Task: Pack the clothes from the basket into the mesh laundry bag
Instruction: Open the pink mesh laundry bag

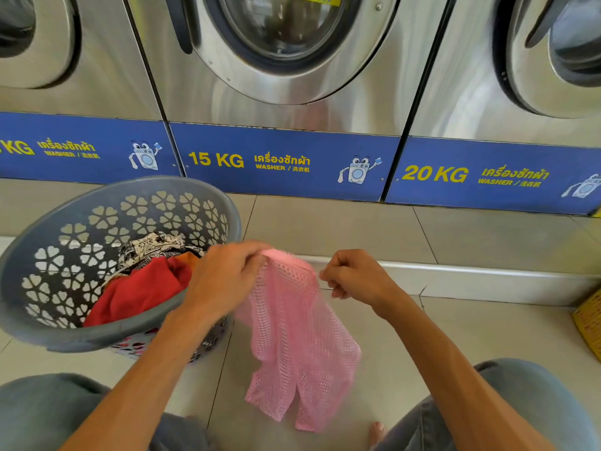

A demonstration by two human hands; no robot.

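Note:
A pink mesh laundry bag (299,336) hangs limp above the floor tiles in the middle. My left hand (224,275) grips its top edge on the left. My right hand (354,275) is closed at the bag's top right corner, pinching its edge or a thin cord. A grey plastic basket (81,335) with flower-shaped holes stands tilted at the left. Inside it lie a red garment (143,289), a black-and-white patterned cloth (153,247) and a bit of orange fabric (192,258).
Steel washing machines (283,60) with blue labels line the back, behind a raised tiled step (455,278). A yellow woven basket (590,320) pokes in at the right edge. My knees in grey-blue trousers sit at both lower corners, and a bare toe (377,429) shows below the bag.

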